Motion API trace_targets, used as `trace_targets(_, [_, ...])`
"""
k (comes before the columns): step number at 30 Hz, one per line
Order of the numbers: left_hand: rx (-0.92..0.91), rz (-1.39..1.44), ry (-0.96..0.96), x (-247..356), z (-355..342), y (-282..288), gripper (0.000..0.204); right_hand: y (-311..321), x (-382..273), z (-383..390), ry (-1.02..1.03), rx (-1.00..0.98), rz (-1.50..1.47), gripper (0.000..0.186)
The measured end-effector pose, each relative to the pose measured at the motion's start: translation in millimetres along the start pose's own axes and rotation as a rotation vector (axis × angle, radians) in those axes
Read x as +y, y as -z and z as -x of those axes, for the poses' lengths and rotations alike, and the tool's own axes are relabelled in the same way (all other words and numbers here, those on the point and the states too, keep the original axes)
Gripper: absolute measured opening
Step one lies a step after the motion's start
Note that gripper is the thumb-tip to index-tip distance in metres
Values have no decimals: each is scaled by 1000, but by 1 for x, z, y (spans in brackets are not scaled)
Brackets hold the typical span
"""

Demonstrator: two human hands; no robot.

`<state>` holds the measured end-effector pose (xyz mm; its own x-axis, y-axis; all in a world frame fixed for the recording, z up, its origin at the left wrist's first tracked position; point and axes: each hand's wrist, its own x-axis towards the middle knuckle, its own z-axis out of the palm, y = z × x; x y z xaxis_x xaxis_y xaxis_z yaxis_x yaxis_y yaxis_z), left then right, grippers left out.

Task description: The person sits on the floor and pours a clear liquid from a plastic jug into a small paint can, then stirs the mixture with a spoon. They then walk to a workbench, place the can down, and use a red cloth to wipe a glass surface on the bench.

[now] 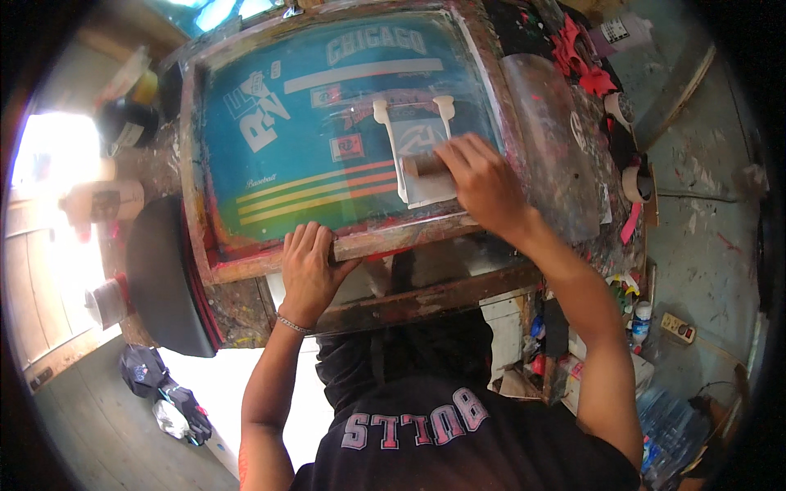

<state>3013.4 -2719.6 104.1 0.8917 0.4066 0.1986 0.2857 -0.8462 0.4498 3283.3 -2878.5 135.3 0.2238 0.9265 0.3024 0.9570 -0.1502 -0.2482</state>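
A wooden-framed printing screen (pixel 246 266) lies on the worktable, its teal mesh carrying lettering, stripes and small emblems. My left hand (pixel 309 266) is closed over the near rail of the frame, fingers on top and thumb toward the underside. In my right hand (pixel 485 182) is a small squeegee (pixel 427 168), tilted against the mesh near the right side; the fingers hide part of it. White ink (pixel 393 147) runs in two streaks away from the squeegee, with a blob at each far end and more along its near edge.
Right of the screen lies a clear, stained plastic sheet (pixel 553 147), with red scraps (pixel 583 61) and tape rolls (pixel 634 185) beyond. A dark rounded board (pixel 164 274) stands at the table's left. Bottles and a socket strip (pixel 678 329) are at lower right.
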Motion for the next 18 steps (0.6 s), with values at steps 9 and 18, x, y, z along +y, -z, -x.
trace_targets(9, [38, -2, -11, -4, 2, -3, 48, -13, 54, -93, -61, -18, -92, 33])
trace_targets(18, [13, -15, -16, 3, 0, 3, 49, -10, 8, -27, -15, -22, -114, 32])
